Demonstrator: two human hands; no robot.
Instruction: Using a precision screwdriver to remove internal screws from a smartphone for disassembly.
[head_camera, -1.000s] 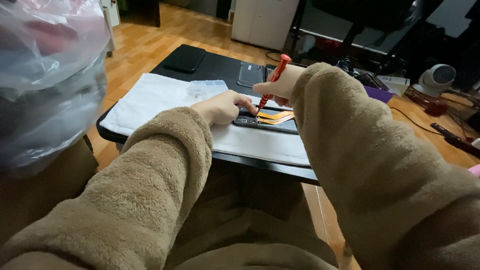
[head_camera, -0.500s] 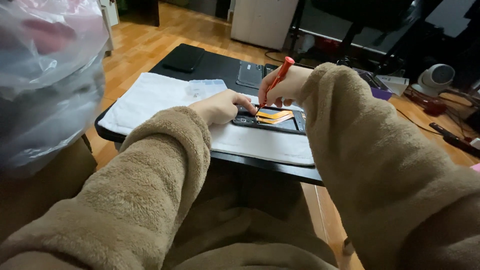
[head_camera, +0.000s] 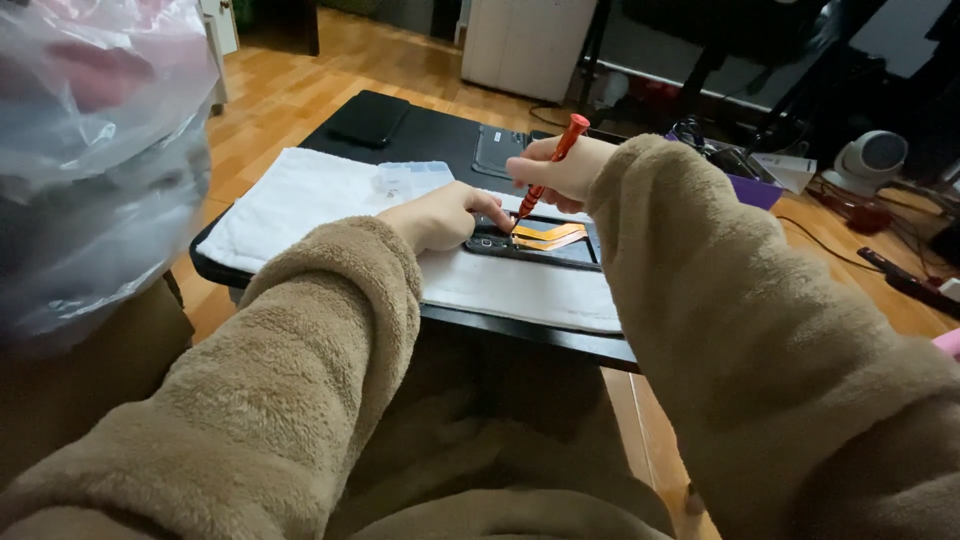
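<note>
We see our right hand (head_camera: 562, 172) pinching a red screwdriver (head_camera: 545, 182) near its top, the shaft slanting down and to the left so that its tip meets the opened dark device (head_camera: 540, 246) lying just below the hand. Our left hand (head_camera: 443, 215) rests on the left end of that device, fingers curled and pressed down against it, directly beside the screwdriver tip. Orange flat ribbon strips (head_camera: 548, 237) lie across the device's inside, just right of the tip and under our right hand. The device sits on a white cloth (head_camera: 300, 190) that spreads far to the left of our left hand and runs toward us to the near edge of the black table (head_camera: 520, 330). Beyond our left hand, touching distance from the knuckles, lies a small clear plastic box (head_camera: 412, 178); what it holds is too small to tell. Farther off, past both hands, a dark flat panel (head_camera: 500, 150) and a black flat case (head_camera: 368, 118) lie on the tabletop. A clear plastic bag (head_camera: 90, 150) bulges well to the left of our left arm. The cloth left of our left hand offers bare room; the table's near edge falls away just below our wrists.
</note>
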